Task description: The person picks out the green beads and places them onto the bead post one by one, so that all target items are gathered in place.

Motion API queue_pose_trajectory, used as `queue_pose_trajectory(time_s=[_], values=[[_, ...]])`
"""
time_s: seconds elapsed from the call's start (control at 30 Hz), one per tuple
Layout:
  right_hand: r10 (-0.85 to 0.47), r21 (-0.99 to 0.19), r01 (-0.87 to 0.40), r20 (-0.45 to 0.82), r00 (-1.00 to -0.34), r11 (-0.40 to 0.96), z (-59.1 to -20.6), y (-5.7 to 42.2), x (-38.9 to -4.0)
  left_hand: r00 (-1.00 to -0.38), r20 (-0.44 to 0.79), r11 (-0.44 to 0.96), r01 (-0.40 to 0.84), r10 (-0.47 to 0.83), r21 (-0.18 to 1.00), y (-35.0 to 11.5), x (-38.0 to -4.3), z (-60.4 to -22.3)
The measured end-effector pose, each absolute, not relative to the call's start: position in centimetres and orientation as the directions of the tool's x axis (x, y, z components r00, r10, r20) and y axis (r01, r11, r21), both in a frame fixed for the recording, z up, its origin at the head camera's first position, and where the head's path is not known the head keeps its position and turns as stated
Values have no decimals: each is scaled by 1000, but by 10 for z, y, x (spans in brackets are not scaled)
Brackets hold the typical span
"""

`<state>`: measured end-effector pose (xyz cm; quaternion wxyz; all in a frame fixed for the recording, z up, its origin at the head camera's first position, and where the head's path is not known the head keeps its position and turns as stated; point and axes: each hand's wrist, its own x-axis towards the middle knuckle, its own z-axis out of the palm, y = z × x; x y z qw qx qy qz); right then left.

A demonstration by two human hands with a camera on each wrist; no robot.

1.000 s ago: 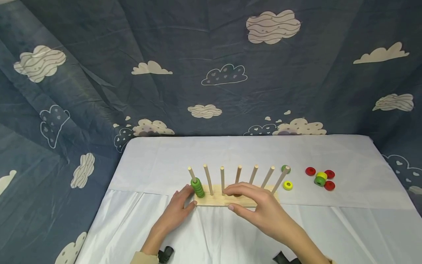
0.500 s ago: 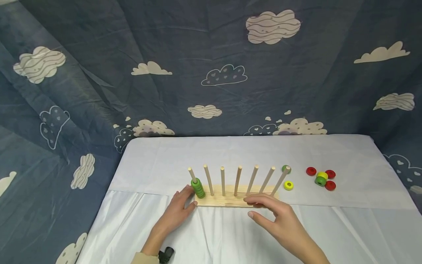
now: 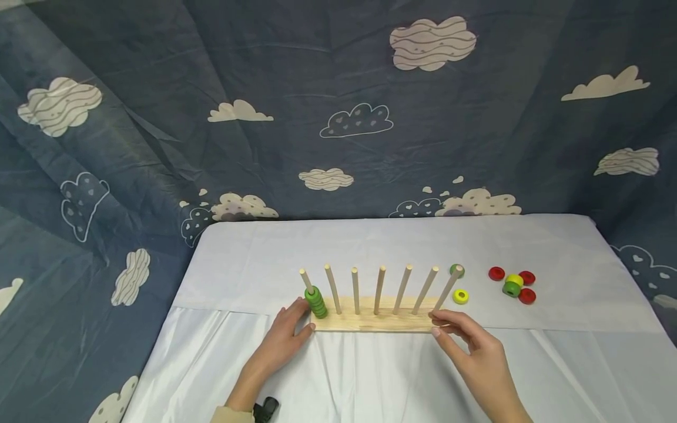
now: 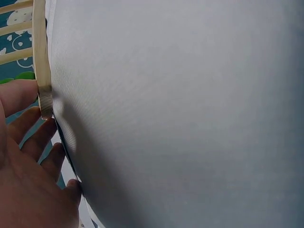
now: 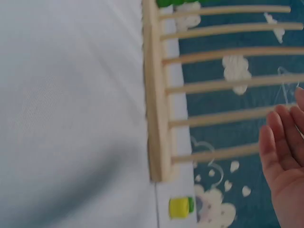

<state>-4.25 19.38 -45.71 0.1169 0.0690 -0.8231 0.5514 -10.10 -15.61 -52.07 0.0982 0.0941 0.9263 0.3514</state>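
Note:
A wooden peg board with a row of upright pegs lies across the white table. Several green beads are stacked on its leftmost peg; the other pegs are bare. My left hand holds the board's left end, thumb at the near corner and fingers round the end. In the left wrist view, the thumb and fingers meet the board's end. My right hand hovers by the right end, thumb and fingers apart and nothing between them. From the right wrist, its loosely bent fingers appear out by the peg tips.
A yellow bead lies right of the board, with a green bead behind the rightmost peg. Farther right are red beads, grouped round a yellow bead and a green bead. A dark cloud-print cloth hangs behind the table.
My right hand has moved right along the board, from the middle pegs to the right end, uncovering the middle pegs. My left hand stays at the left end.

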Motion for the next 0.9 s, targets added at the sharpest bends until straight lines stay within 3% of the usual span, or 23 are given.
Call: queue_pose_trajectory(time_s=[0.27, 0.9], values=[[202, -871, -152, 272, -941, 468, -472, 216, -50, -964, -115, 735, 104, 240, 670, -158, -99, -522], [289, -856, -77, 256, -922, 511, -499, 241, -84, -962, -111, 728, 110, 248, 676, -157, -100, -523]])
